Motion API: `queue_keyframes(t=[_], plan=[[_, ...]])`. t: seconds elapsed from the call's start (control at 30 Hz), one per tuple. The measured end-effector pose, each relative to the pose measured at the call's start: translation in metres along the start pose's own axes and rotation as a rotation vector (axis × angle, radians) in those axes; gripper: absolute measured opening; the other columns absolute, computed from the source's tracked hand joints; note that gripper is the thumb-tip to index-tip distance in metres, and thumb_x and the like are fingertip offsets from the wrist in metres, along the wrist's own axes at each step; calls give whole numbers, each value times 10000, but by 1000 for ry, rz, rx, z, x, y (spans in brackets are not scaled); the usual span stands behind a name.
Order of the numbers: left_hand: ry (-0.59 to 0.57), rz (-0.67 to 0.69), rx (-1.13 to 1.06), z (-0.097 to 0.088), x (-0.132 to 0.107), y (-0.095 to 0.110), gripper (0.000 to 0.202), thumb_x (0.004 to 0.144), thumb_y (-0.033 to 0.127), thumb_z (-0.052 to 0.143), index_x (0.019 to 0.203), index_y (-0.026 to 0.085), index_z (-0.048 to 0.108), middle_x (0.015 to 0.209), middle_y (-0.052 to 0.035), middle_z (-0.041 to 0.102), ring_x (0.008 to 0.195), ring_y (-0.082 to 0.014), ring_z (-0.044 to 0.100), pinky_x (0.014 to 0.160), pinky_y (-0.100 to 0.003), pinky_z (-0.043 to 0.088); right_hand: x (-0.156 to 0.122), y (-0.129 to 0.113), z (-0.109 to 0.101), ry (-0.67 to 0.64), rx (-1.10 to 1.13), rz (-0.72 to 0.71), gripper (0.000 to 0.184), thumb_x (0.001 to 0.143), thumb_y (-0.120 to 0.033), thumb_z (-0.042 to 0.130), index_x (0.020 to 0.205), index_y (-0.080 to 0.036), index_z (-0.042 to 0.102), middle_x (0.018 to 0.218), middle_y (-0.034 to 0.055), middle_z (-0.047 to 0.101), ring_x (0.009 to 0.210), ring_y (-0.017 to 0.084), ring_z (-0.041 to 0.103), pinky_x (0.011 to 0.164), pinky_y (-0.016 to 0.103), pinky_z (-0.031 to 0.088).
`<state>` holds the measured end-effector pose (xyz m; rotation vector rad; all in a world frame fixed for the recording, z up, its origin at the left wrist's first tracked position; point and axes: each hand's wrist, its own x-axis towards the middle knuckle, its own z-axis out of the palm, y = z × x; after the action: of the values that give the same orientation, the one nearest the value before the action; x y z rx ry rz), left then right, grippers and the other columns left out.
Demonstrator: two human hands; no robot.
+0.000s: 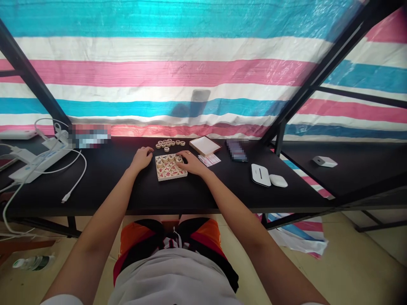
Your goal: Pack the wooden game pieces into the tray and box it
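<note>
A shallow white box (171,178) of round xiangqi pieces lies in front of me, the pieces set in rows with red and dark characters. My right hand (190,163) is at its upper right corner, finger and thumb around a xiangqi piece (179,159) at the end of the top row. My left hand (142,158) rests on the table left of the box, fingers loosely stretched out and holding nothing. Behind the box lies a loose group of xiangqi pieces (169,142), some with dark characters.
On the black table (104,186), a white box lid (205,145) and printed paper (210,159) lie right of the pieces. Farther right are a phone (237,151), a white device (260,175) and a white case (278,181). A power strip (41,161) with cables fills the left.
</note>
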<state>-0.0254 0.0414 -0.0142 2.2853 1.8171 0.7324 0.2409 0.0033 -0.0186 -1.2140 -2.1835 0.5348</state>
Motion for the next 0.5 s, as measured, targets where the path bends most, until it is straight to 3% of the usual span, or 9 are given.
queue_keyframes(t=[0.07, 0.23, 0.37, 0.5], plan=[[-48, 33, 94, -1, 3, 3, 375, 855, 240, 430, 1188, 188, 595, 1108, -129, 594, 1049, -288, 536, 930, -423, 439, 0, 0, 0, 0, -5, 8, 459, 835, -387, 582, 1247, -190, 543, 1257, 117, 509, 1185, 236, 494, 1056, 392, 350], [-184, 72, 323, -8, 14, 21, 564, 901, 275, 377, 1460, 244, 313, 1235, -161, 505, 1150, -335, 474, 886, -451, 460, -1, -1, 0, -2, -15, 28, 473, 848, -421, 569, 1259, -187, 542, 1261, 122, 507, 1186, 240, 494, 1051, 399, 355], [-233, 26, 387, -6, 23, 25, 485, 931, 306, 332, 1408, 256, 403, 1218, -145, 503, 1139, -310, 492, 894, -428, 461, -1, -2, 0, 3, -23, 27, 473, 851, -426, 572, 1258, -186, 546, 1249, 113, 514, 1181, 231, 499, 1060, 378, 348], [-134, 45, 375, -4, 20, 19, 393, 911, 310, 384, 1265, 218, 528, 1158, -149, 534, 1107, -310, 507, 856, -412, 473, 0, -1, 0, -3, -26, 28, 479, 858, -432, 562, 1271, -191, 538, 1248, 114, 513, 1183, 230, 495, 1060, 378, 347]])
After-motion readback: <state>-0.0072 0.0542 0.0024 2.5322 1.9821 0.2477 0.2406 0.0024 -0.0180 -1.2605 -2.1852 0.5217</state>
